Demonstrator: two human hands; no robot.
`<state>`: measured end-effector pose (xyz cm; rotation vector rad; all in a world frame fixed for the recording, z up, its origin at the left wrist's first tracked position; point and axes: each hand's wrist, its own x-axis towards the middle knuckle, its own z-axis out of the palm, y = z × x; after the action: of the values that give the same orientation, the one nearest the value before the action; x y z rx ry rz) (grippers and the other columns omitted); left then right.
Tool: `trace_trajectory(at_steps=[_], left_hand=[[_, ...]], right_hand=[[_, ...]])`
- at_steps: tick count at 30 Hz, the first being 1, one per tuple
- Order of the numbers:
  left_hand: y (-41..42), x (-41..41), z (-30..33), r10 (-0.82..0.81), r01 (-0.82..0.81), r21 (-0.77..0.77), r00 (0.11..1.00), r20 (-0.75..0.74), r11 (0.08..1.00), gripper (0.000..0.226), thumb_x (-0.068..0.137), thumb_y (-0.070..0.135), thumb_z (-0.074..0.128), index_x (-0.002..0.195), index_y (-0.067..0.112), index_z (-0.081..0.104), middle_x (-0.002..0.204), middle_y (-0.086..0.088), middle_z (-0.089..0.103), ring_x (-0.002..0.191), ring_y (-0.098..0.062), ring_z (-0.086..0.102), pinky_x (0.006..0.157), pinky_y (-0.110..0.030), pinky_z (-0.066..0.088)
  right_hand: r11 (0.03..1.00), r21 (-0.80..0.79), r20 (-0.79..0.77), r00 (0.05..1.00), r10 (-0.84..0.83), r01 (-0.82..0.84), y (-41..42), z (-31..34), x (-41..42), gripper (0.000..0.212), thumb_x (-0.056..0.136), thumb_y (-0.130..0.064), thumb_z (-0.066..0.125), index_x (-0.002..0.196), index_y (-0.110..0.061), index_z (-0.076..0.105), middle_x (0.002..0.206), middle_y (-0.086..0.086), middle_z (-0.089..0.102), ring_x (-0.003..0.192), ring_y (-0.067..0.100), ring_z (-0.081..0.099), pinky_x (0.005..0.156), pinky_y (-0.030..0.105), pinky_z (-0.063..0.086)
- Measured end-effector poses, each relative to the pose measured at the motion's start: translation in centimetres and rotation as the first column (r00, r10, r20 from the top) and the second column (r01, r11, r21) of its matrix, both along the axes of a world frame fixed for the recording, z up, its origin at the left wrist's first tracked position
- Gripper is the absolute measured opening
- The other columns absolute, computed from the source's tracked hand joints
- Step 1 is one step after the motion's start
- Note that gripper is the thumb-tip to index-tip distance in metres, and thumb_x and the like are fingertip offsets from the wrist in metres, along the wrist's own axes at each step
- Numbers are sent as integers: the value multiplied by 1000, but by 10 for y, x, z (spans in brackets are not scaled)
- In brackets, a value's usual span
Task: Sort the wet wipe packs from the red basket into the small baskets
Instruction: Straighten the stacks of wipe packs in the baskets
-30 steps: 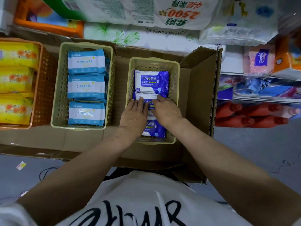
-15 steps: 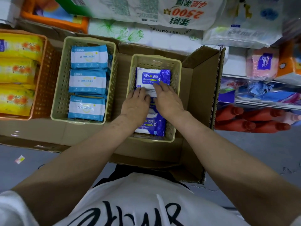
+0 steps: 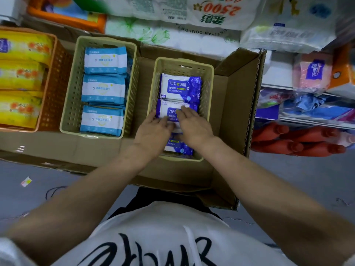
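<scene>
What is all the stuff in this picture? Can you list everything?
Blue wipe packs: three showing, dark blue and white, in the right beige basket.
Pale wipe packs: three showing, light blue and white, in the left beige basket.
Beige baskets: two, in the cardboard box.
Cardboard box: one, brown, open, under the baskets.
Orange basket: one, far left.
Yellow packs: three, in the orange basket.
Tissue bundles: several, mostly white, along the top.
Red bottles: several, lying at right.
Hands: left and right, fingers flat on the middle blue pack.
</scene>
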<state>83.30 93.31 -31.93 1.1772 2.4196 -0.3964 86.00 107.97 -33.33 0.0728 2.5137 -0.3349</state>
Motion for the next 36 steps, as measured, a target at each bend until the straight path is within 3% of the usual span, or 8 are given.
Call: trace_trajectory(at_steps=[10, 13, 18, 21, 24, 30, 33, 36], left_hand=[[0, 20, -8, 92, -93, 6, 992, 85, 996, 54, 99, 21, 43, 149, 10, 29, 154, -13, 35, 141, -27, 34, 120, -38, 18], [-4, 15, -3, 107, -126, 129, 984, 144, 984, 56, 96, 17, 49, 149, 13, 32, 155, -11, 34, 143, -25, 31, 118, -35, 19], [-45, -18, 18, 344, -375, 599, 923, 172, 708, 53, 95, 15, 54, 146, 14, 42, 153, -13, 37, 136, -31, 41, 109, -41, 36], [-95, -56, 13, 561, -560, 558, 805, 194, 612, 55, 100, 25, 50, 151, 17, 33, 159, -14, 25, 142, -33, 31, 112, -47, 35], [-145, -100, -1, 601, -643, 388, 762, 242, 660, 60, 101, 31, 47, 155, 20, 22, 162, -16, 12, 147, -34, 20, 117, -49, 28], [-187, -148, -11, 377, -356, 414, 926, 34, 838, 63, 99, 31, 50, 154, 20, 23, 162, -15, 11, 150, -33, 8, 121, -46, 15], [-194, -157, -10, 503, -522, 519, 843, 192, 677, 62, 98, 23, 52, 153, 16, 24, 157, -18, 24, 140, -37, 26, 115, -47, 29], [-201, -168, -13, 543, -641, 564, 758, 361, 520, 59, 99, 20, 50, 153, 20, 26, 136, -18, 46, 124, -35, 44, 104, -47, 40]], right_hand=[[997, 73, -87, 996, -3, 10, -11, -6, 11, 75, 87, -19, 71, 149, -11, 29, 161, 9, 19, 146, 26, 20, 109, 43, 41], [998, 44, -68, 997, -36, 39, -11, -5, 13, 78, 86, -22, 73, 150, -13, 28, 161, 8, 20, 146, 25, 20, 110, 42, 40], [941, -156, -81, 946, -314, 299, -16, 16, -4, 64, 92, -36, 64, 146, -13, 39, 152, 9, 37, 139, 29, 37, 109, 38, 35], [886, -284, -249, 864, -438, 367, -44, 33, -27, 52, 96, -36, 59, 141, -12, 47, 143, 10, 49, 133, 28, 44, 104, 37, 38], [835, -414, -324, 799, -507, 362, -91, 44, -62, 47, 95, -33, 60, 137, -12, 52, 136, 10, 56, 124, 26, 51, 101, 34, 40], [821, -366, -427, 705, -567, 439, -169, 28, -123, 46, 94, -23, 63, 137, -14, 54, 145, 9, 48, 134, 26, 40, 108, 32, 32], [577, -390, -354, 462, -813, 718, -174, 12, -134, 51, 91, -17, 63, 140, -17, 49, 134, 12, 56, 123, 30, 51, 104, 38, 40], [268, -496, -186, 200, -962, 826, -172, 2, -130, 35, 91, -21, 67, 125, -14, 64, 117, 5, 70, 108, 19, 65, 83, 12, 39]])
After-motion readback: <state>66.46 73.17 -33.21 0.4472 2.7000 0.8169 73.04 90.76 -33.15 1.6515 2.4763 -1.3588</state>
